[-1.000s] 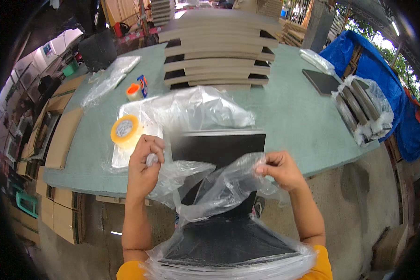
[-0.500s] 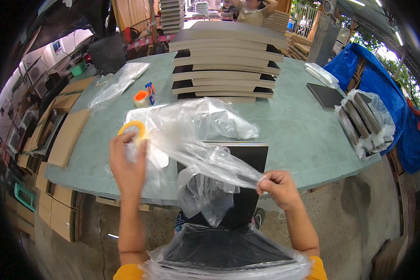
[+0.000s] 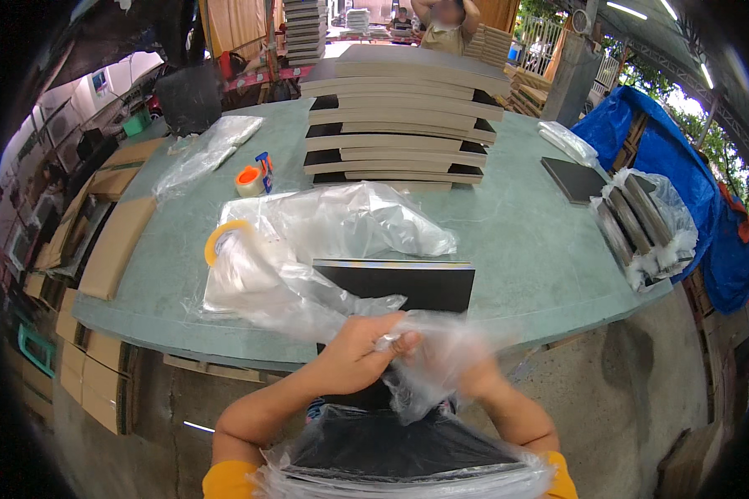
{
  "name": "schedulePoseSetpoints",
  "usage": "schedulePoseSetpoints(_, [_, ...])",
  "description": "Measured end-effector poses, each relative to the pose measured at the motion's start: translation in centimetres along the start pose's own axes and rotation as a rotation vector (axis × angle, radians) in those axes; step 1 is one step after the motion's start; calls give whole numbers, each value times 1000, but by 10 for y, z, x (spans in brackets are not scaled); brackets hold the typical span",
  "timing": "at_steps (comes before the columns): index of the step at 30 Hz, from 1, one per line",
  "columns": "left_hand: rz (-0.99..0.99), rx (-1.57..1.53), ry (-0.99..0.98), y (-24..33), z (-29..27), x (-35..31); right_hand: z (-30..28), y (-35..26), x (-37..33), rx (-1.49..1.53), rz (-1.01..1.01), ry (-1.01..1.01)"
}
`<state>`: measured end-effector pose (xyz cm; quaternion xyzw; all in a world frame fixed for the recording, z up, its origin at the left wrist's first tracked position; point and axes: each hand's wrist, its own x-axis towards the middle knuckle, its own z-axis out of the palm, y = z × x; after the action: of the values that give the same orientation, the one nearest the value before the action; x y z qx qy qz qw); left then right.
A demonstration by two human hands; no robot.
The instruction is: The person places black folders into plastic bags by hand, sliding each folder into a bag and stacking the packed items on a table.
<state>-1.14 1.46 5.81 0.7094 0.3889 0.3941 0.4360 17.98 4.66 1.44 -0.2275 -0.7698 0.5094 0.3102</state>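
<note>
Clear plastic film (image 3: 300, 283) runs from the table edge down to my hands. My left hand (image 3: 362, 353) pinches a bunched part of it between thumb and fingers. Close on its right, my right hand (image 3: 478, 374) is smeared by motion behind the plastic, its fingers unreadable. Behind my hands a black board (image 3: 391, 283) leans upright at the near table edge, partly covered by film. A yellow tape roll (image 3: 227, 241) stands partly under the film on the left. Over my lap lies another black board (image 3: 374, 445) wrapped in clear plastic.
A tall stack of boards (image 3: 404, 108) stands on the green table (image 3: 524, 241). An orange tape roll (image 3: 248, 180) and a blue tube-like item (image 3: 265, 170) sit left of it. Plastic-wrapped dark pieces (image 3: 641, 216) lie at the right, cardboard (image 3: 112, 249) at the left. A person (image 3: 447, 29) is beyond.
My left hand has left the yellow tape roll and come right and nearer, onto the plastic. My right hand has moved slightly left and nearer. The film is now bunched between them.
</note>
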Motion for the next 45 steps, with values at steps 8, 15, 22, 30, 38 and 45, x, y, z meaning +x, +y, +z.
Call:
schedulePoseSetpoints(8, [35,-252,-509,-11,-44,-19,-32,-17,1,721,127,-680])
schedulePoseSetpoints(15, [12,627,-571,19,-28,-38,-61,-32,15,-744,506,-657])
schedulePoseSetpoints(22, [347,1337,-394,10,8,-34,-71,-28,16,-1596,60,-307])
schedulePoseSetpoints(30, [11,1352,-492,-31,-69,-29,-15,-99,-4,-869,-161,-941])
schedulePoseSetpoints(38, [91,1068,-237,-46,-41,-73,-51,-3,8,-1798,-297,-344])
schedulePoseSetpoints(45, [-480,616,-535,-19,-48,-98,-66,-5,42,-420,191,256])
